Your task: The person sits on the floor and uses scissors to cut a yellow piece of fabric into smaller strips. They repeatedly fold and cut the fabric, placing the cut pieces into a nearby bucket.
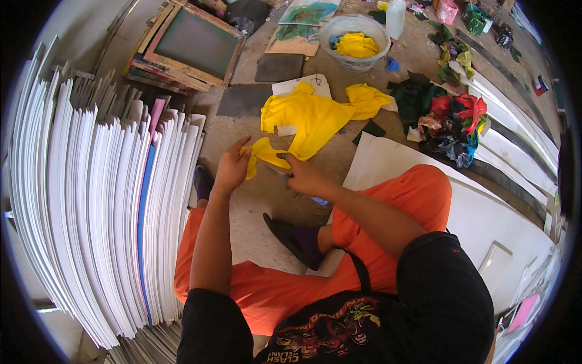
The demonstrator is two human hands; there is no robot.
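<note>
A large piece of yellow cloth (318,121) lies crumpled on the floor in front of me, and one end of it rises to my hands. My left hand (233,165) is closed on the edge of that end, thumb on top. A short way to the right, my right hand (303,174) pinches the same cloth between thumb and fingers. A stretch of cloth hangs between the two hands. Something thin shows just below the right fingers, too small to make out. Under the yellow cloth lies a white sheet (321,85).
Upright white boards (103,200) are stacked at the left. Wooden screen frames (194,45) lie beyond them. A bucket (354,60) holding yellow cloth stands at the back. Paint-stained rags (451,130) lie at the right, beside a large white board (394,159).
</note>
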